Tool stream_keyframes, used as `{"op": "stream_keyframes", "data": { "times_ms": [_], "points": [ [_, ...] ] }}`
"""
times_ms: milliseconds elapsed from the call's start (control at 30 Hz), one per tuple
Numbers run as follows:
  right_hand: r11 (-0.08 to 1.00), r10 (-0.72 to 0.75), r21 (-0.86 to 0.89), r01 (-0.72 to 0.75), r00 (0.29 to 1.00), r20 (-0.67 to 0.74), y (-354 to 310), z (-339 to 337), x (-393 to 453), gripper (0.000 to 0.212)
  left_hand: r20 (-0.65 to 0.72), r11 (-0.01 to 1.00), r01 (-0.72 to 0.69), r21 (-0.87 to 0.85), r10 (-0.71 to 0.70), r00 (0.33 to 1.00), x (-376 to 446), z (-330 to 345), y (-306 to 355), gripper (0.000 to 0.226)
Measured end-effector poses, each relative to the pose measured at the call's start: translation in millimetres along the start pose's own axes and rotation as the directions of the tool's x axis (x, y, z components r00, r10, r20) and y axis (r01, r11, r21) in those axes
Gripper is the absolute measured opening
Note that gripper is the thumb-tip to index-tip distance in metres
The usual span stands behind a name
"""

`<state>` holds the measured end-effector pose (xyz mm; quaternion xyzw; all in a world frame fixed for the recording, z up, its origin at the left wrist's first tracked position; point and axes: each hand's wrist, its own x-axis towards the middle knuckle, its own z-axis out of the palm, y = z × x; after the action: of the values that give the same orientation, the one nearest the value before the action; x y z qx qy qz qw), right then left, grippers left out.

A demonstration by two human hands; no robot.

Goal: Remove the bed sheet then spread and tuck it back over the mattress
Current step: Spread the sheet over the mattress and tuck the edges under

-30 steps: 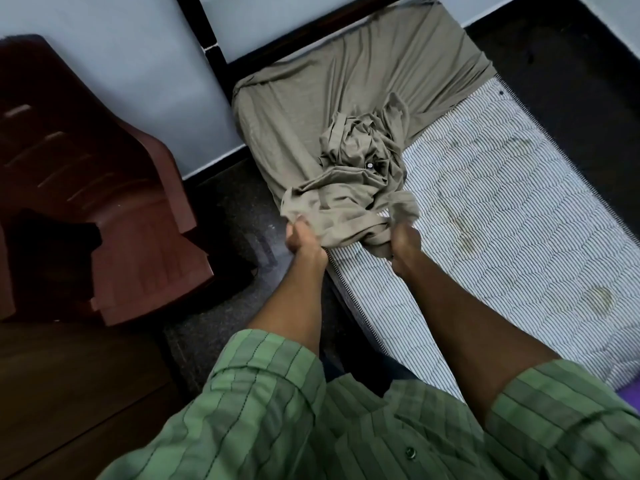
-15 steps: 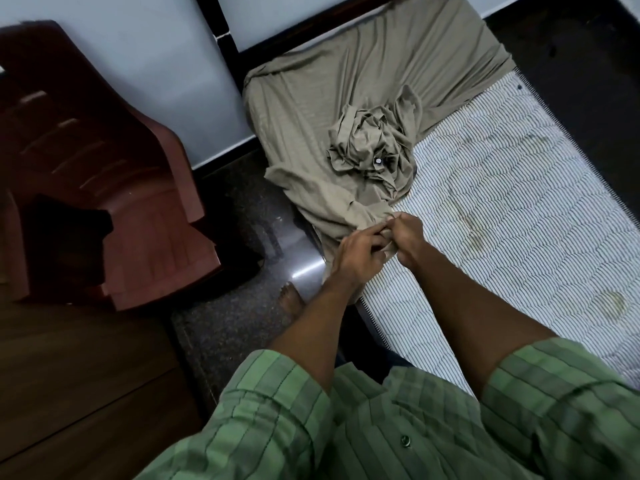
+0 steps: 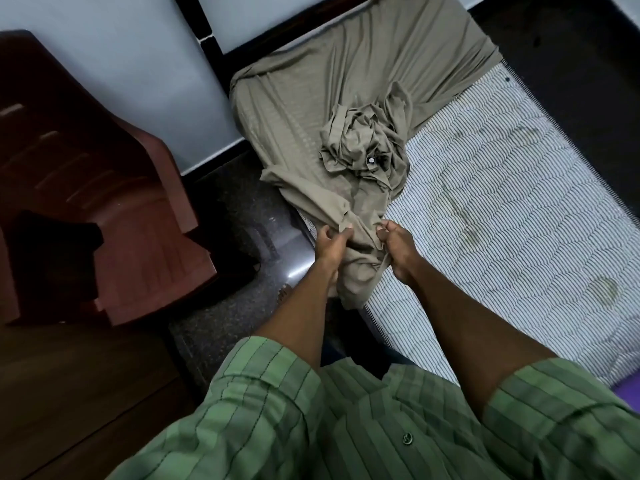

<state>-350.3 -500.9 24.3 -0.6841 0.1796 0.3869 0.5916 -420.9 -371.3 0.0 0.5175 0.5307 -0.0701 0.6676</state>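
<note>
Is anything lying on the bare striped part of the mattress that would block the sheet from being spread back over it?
Nothing visible does. Both the left hand and right hand grip the sheet directly. The bare mattress shows only stains; the sheet's own bunched heap sits on its covered part.

You won't find any readable words, numbers, labels or brand marks here. The bed sheet (image 3: 349, 98) is plain cloth, and the mattress (image 3: 502, 209) carries only stripes and quilting.
</note>
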Motion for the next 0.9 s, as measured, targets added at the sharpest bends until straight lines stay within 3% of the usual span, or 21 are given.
{"op": "stream_keyframes", "data": {
  "times_ms": [33, 100, 167, 233, 267, 333, 400, 433, 500, 567, 600, 667, 700, 767, 900],
  "points": [
    [1.000, 0.016, 0.005, -0.016, 1.000, 0.018, 0.4, 0.4, 2.1, 0.023, 0.033, 0.998, 0.043, -0.055, -0.042, 0.999, 0.4, -1.8, 0.9, 0.058],
    [0.999, 0.033, -0.010, -0.033, 0.999, 0.001, -1.8, 3.0, 0.7, 0.022, 0.068, 0.987, 0.055, -0.148, -0.045, 0.997, -5.8, -2.9, 9.8, 0.027],
    [0.962, -0.041, -0.271, 0.014, 0.995, -0.095, -1.2, 3.2, 5.9, 0.018, -0.009, 0.985, 0.029, -0.170, -0.031, 0.999, -6.4, -1.6, 11.1, 0.014],
    [0.797, -0.182, -0.604, -0.003, 0.952, -0.244, 1.1, 3.7, 10.2, 0.014, -0.114, 0.992, -0.099, -0.081, 0.089, 0.989, -7.8, -1.5, 11.3, 0.015],
    [0.756, -0.270, -0.654, -0.001, 0.911, -0.313, -1.6, 7.0, 8.5, 0.019, -0.124, 0.983, -0.176, 0.044, 0.180, 0.976, -8.7, -2.3, 11.2, 0.020],
    [0.784, -0.411, -0.604, 0.144, 0.849, -0.331, -13.0, 21.0, 8.8, 0.028, -0.002, 0.928, -0.326, 0.183, 0.332, 0.943, -17.5, -3.9, 9.4, 0.024],
    [0.836, -0.312, -0.517, 0.184, 0.934, -0.172, -31.8, 39.3, 13.0, 0.038, 0.190, 0.883, -0.426, 0.196, 0.392, 0.900, -26.9, -3.7, 8.2, 0.017],
    [0.864, -0.177, -0.490, 0.115, 0.981, -0.083, -40.2, 46.7, 15.8, 0.040, 0.257, 0.874, -0.441, 0.206, 0.387, 0.886, -28.4, -2.8, 5.4, 0.013],
    [0.866, 0.091, -0.496, -0.057, 0.995, 0.046, -48.7, 54.3, 15.6, 0.032, 0.300, 0.879, -0.430, 0.203, 0.362, 0.882, -34.4, -1.6, 1.2, 0.008],
    [0.865, 0.078, -0.501, -0.024, 0.993, 0.088, -45.6, 57.1, 18.3, 0.011, 0.305, 0.907, -0.391, 0.156, 0.333, 0.892, -44.7, 0.1, -3.0, 0.007],
    [0.896, -0.006, -0.443, 0.041, 0.997, 0.080, -42.5, 56.6, 19.4, 0.005, 0.307, 0.917, -0.375, 0.134, 0.322, 0.896, -48.6, 0.3, -5.5, 0.009],
    [0.972, -0.138, -0.195, 0.127, 0.989, -0.044, -41.0, 52.0, 22.0, 0.023, 0.289, 0.929, -0.348, 0.127, 0.301, 0.909, -49.7, -0.7, -11.6, 0.015],
    [0.992, -0.121, 0.011, 0.123, 0.989, -0.090, -42.8, 47.7, 21.4, 0.025, 0.281, 0.935, -0.332, 0.122, 0.288, 0.916, -49.2, -2.6, -14.5, 0.018],
    [0.934, -0.035, 0.354, 0.051, 0.998, -0.051, -41.4, 36.4, 25.7, 0.022, 0.270, 0.944, -0.302, 0.131, 0.259, 0.927, -51.3, -8.5, -18.0, 0.023],
    [0.852, -0.048, 0.521, 0.047, 0.999, -0.012, -40.5, 17.8, 34.9, 0.010, 0.311, 0.883, -0.322, 0.342, 0.217, 0.925, -53.5, -11.7, -24.7, 0.035]
  ]
}}
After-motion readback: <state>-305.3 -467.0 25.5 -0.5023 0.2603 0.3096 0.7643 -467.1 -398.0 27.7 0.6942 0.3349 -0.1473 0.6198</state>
